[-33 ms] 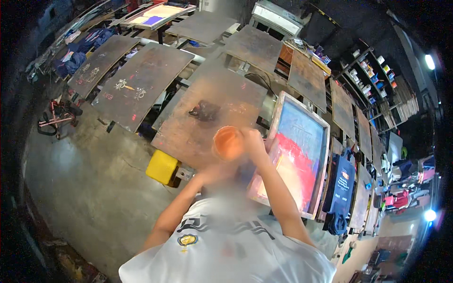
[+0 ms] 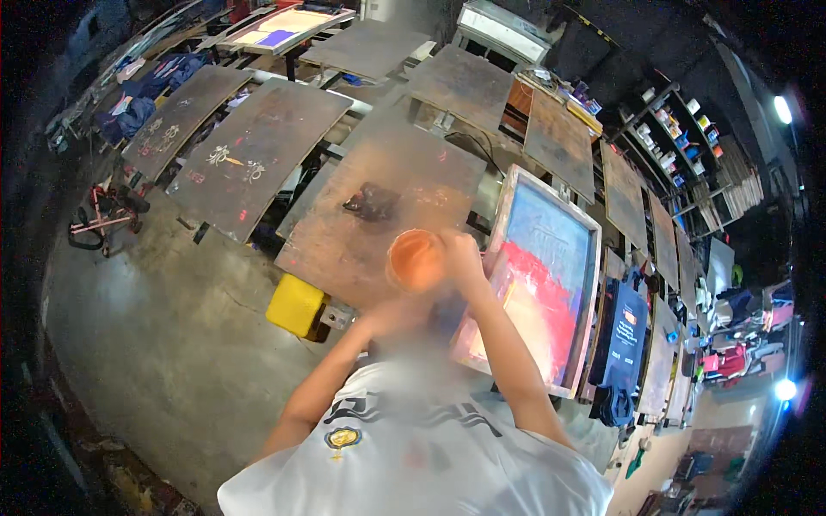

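Observation:
An orange cup (image 2: 416,260), its round mouth facing up at me, is held over the brown board (image 2: 335,249) in front of me. My right hand (image 2: 462,256) is closed on the cup's right side. Lower and to the left, my left hand (image 2: 391,316) reaches in below the cup; blur hides its fingers, and whether it touches the cup I cannot tell. Just right of my right hand lies a wood-framed printing screen (image 2: 594,284), with blue mesh at its far part and red and pale ink toward its near part. A dark smudged patch (image 2: 374,204) marks the board.
A yellow block (image 2: 295,305) juts from the board's near left corner. More flat boards (image 2: 258,159) stretch left and beyond. A dark printed shirt (image 2: 621,335) lies on a board right of the screen. Shelves with containers (image 2: 671,142) stand far right; a small wheeled pink-framed object (image 2: 107,219) stands left.

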`<state>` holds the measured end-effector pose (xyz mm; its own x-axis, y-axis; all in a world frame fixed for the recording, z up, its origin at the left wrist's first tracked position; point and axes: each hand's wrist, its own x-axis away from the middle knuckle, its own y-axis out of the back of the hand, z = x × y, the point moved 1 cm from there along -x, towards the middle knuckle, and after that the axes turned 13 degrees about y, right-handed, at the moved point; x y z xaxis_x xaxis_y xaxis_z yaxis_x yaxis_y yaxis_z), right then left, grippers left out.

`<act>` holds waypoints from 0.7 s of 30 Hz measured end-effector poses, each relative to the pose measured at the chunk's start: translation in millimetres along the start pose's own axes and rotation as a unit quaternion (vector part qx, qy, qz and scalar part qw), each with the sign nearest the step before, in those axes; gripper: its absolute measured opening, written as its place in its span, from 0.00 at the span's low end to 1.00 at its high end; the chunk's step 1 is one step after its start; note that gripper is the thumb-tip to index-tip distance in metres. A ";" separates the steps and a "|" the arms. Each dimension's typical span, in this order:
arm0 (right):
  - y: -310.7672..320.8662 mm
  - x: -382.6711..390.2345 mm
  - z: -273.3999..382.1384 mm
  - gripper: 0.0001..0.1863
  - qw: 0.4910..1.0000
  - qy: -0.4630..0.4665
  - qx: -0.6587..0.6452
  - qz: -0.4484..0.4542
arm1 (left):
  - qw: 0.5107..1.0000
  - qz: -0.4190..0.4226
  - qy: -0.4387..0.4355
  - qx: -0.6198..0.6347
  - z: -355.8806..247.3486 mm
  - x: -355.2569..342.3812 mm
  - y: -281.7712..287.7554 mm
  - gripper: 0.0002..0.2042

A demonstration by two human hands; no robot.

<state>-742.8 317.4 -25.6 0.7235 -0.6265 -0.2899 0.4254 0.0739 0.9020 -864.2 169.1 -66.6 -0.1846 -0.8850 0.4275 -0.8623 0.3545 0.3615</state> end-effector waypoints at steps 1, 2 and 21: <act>0.4 -3.2 -7.5 0.11 0.999 0.016 -0.043 -0.023 | 0.999 0.012 0.028 -0.017 -9.4 1.6 0.9 0.25; -0.6 -3.4 -13.5 0.11 0.999 0.013 -0.042 -0.025 | 0.999 0.015 0.026 -0.019 -3.7 -4.8 -1.9 0.25; 48.2 226.4 -98.7 0.09 0.897 -0.267 -0.295 -0.194 | 0.982 -0.190 0.006 -0.001 -26.0 -74.0 -114.4 0.24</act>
<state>-504.9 255.7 -79.4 0.1626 -0.9644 -0.2086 0.9163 0.0692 0.3944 -739.7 201.8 -118.1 0.1552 -0.9501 0.2707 -0.8675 0.0000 0.4974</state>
